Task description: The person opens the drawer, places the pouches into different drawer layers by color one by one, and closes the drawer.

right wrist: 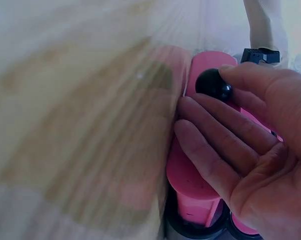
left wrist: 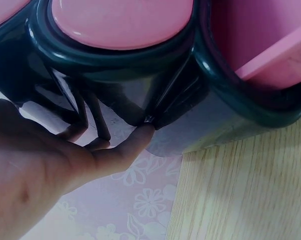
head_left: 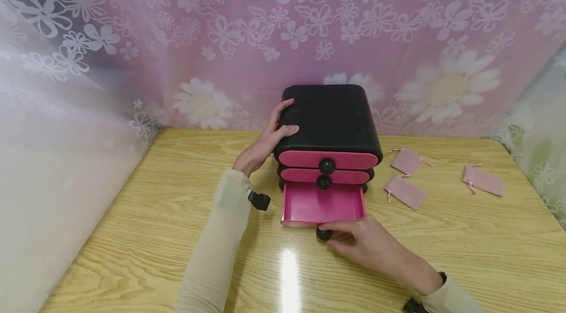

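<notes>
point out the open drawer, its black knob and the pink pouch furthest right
open drawer (head_left: 324, 206): head view, on the bare floor inside it
black knob (right wrist: 209, 85): right wrist view, on its rounded face
pink pouch (head_left: 484, 181): head view, on the middle of its body

Left grip (left wrist: 43, 167), a bare hand, entering from 8 o'clock, its fingertips (left wrist: 140, 135) resting against the glossy side of a black casing (left wrist: 120, 92), the foremost near a seam between tiers; at 12 o'clock, a rounded pink drawer front (left wrist: 123, 22); at 2 o'clock, a pink drawer (left wrist: 283, 60) standing open; at 5 o'clock, wood-grain worktop (left wrist: 240, 185); at 6 o'clock, a floral sheet (left wrist: 143, 197)
</notes>
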The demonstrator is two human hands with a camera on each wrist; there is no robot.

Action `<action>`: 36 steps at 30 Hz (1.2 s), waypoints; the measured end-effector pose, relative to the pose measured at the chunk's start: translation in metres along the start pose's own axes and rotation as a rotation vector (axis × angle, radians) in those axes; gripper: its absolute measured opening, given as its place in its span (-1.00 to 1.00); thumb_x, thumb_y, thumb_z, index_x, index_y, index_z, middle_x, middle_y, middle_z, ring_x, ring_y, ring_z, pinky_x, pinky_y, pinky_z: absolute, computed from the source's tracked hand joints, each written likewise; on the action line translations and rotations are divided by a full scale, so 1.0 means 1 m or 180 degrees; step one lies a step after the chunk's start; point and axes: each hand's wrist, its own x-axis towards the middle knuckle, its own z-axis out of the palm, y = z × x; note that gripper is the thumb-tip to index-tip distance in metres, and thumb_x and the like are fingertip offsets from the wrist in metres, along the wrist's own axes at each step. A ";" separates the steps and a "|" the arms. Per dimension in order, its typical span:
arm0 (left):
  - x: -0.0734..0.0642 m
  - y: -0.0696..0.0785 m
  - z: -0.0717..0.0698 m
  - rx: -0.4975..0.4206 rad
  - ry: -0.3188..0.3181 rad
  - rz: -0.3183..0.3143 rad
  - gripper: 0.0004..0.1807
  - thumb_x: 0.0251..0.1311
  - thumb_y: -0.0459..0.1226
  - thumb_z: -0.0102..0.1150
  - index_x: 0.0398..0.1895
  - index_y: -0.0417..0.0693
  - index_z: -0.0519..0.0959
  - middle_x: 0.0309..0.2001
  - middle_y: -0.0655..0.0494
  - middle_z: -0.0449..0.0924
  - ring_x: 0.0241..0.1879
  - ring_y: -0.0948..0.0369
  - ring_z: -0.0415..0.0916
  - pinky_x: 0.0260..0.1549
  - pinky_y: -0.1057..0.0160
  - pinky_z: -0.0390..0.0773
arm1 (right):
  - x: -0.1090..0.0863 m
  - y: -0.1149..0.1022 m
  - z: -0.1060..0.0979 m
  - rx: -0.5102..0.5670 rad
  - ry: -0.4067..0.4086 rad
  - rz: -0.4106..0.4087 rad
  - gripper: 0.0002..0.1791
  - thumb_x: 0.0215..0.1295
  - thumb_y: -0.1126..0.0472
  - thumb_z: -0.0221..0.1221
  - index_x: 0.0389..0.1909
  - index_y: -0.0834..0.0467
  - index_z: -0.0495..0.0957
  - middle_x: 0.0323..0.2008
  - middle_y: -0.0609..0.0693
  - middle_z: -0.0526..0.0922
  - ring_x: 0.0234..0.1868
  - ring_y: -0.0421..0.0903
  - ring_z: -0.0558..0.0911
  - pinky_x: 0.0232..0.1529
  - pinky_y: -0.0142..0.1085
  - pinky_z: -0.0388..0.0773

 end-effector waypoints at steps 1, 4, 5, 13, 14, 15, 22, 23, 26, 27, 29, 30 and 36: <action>0.000 0.000 0.000 0.0003 0.0001 0.0002 -0.25 0.30 0.03 0.09 0.49 0.79 0.04 0.63 0.26 -0.11 0.56 0.11 0.13 0.49 -0.11 0.21 | 0.000 0.000 -0.001 0.0005 -0.0028 -0.0015 -0.68 0.23 0.35 0.37 0.01 0.06 0.74 -0.21 -0.09 0.82 -0.25 -0.39 0.73 -0.24 -0.39 0.71; 0.000 0.000 0.000 -0.0008 -0.0006 0.0012 -0.25 0.31 0.02 0.09 0.50 0.77 0.05 0.62 0.25 -0.08 0.55 0.10 0.14 0.49 -0.11 0.21 | 0.000 -0.001 -0.004 0.0020 -0.0142 0.0002 -0.67 0.26 0.32 0.35 0.04 0.04 0.73 -0.18 -0.09 0.81 -0.23 -0.38 0.74 -0.21 -0.38 0.71; 0.000 0.000 0.000 -0.0010 -0.0007 0.0013 -0.25 0.31 0.02 0.08 0.50 0.77 0.05 0.62 0.24 -0.08 0.55 0.10 0.14 0.49 -0.11 0.21 | 0.000 -0.002 -0.006 0.0007 -0.0176 0.0013 -0.67 0.28 0.31 0.35 0.05 0.04 0.72 -0.17 -0.10 0.81 -0.22 -0.38 0.74 -0.20 -0.38 0.71; -0.001 0.000 0.000 -0.0015 -0.0025 0.0002 -0.26 0.33 -0.01 0.07 0.50 0.77 0.04 0.63 0.23 -0.10 0.55 0.08 0.16 0.48 -0.12 0.23 | -0.004 -0.004 -0.015 -0.0177 -0.0317 0.0070 -0.64 0.30 0.22 0.35 0.12 0.00 0.69 -0.14 -0.18 0.80 -0.19 -0.42 0.71 -0.15 -0.34 0.71; -0.001 0.000 0.000 -0.0014 -0.0025 0.0000 -0.26 0.33 0.00 0.07 0.50 0.77 0.04 0.63 0.23 -0.11 0.55 0.08 0.15 0.48 -0.12 0.23 | -0.005 -0.004 -0.016 -0.0213 -0.0309 0.0061 -0.63 0.30 0.21 0.36 0.12 0.00 0.69 -0.16 -0.19 0.80 -0.20 -0.42 0.71 -0.16 -0.34 0.70; -0.001 0.000 0.000 -0.0008 -0.0021 -0.0002 -0.26 0.33 0.00 0.07 0.50 0.77 0.05 0.63 0.23 -0.11 0.55 0.08 0.15 0.48 -0.12 0.23 | -0.006 -0.004 -0.017 -0.0238 -0.0302 0.0050 -0.63 0.29 0.21 0.37 0.12 0.00 0.69 -0.17 -0.19 0.81 -0.20 -0.42 0.71 -0.17 -0.34 0.70; -0.001 0.000 -0.001 -0.0017 -0.0031 0.0021 -0.26 0.32 0.01 0.07 0.50 0.76 0.04 0.63 0.22 -0.10 0.55 0.08 0.16 0.48 -0.11 0.24 | -0.014 -0.001 -0.024 -0.0188 -0.0281 0.0048 -0.64 0.29 0.22 0.36 0.11 -0.01 0.71 -0.17 -0.19 0.81 -0.20 -0.43 0.71 -0.21 -0.37 0.70; -0.001 0.000 -0.001 -0.0017 -0.0030 0.0022 -0.26 0.32 0.01 0.06 0.50 0.76 0.05 0.63 0.23 -0.10 0.55 0.08 0.16 0.48 -0.11 0.25 | -0.015 -0.001 -0.025 -0.0175 -0.0272 0.0035 -0.64 0.29 0.22 0.36 0.11 0.00 0.71 -0.17 -0.18 0.82 -0.21 -0.43 0.71 -0.22 -0.37 0.70; -0.001 0.000 -0.001 0.0002 -0.0024 0.0023 -0.27 0.32 0.02 0.06 0.50 0.78 0.05 0.63 0.24 -0.11 0.55 0.09 0.14 0.48 -0.11 0.24 | -0.018 0.002 -0.029 -0.0145 -0.0239 0.0022 -0.65 0.28 0.22 0.37 0.09 0.01 0.73 -0.18 -0.18 0.82 -0.21 -0.43 0.72 -0.24 -0.39 0.70; -0.001 0.000 0.000 0.0009 -0.0021 0.0021 -0.27 0.32 0.02 0.06 0.49 0.78 0.05 0.63 0.24 -0.11 0.56 0.10 0.14 0.48 -0.11 0.24 | -0.019 0.003 -0.030 -0.0149 -0.0220 0.0012 -0.66 0.28 0.22 0.38 0.08 0.02 0.73 -0.20 -0.18 0.82 -0.21 -0.43 0.72 -0.25 -0.39 0.69; -0.001 0.000 0.000 0.0000 -0.0021 0.0018 -0.27 0.32 0.02 0.06 0.49 0.79 0.05 0.63 0.24 -0.10 0.55 0.09 0.15 0.48 -0.11 0.24 | -0.021 0.005 -0.032 -0.0166 -0.0191 0.0021 -0.67 0.28 0.20 0.38 0.07 0.02 0.73 -0.21 -0.20 0.82 -0.21 -0.44 0.71 -0.26 -0.39 0.69; -0.001 0.000 -0.001 -0.0007 -0.0023 0.0018 -0.27 0.32 0.02 0.06 0.49 0.79 0.05 0.63 0.23 -0.10 0.55 0.09 0.15 0.48 -0.11 0.24 | -0.022 0.006 -0.033 -0.0169 -0.0182 0.0032 -0.68 0.28 0.19 0.38 0.06 0.02 0.74 -0.22 -0.20 0.82 -0.21 -0.44 0.71 -0.26 -0.39 0.69; -0.001 -0.001 -0.001 -0.0052 -0.0041 0.0013 -0.26 0.32 0.01 0.06 0.50 0.78 0.04 0.63 0.21 -0.08 0.54 0.09 0.17 0.47 -0.11 0.26 | -0.028 0.010 -0.039 -0.0304 -0.0161 0.0120 -0.71 0.31 0.12 0.37 0.04 0.01 0.74 -0.22 -0.24 0.81 -0.20 -0.45 0.70 -0.24 -0.35 0.69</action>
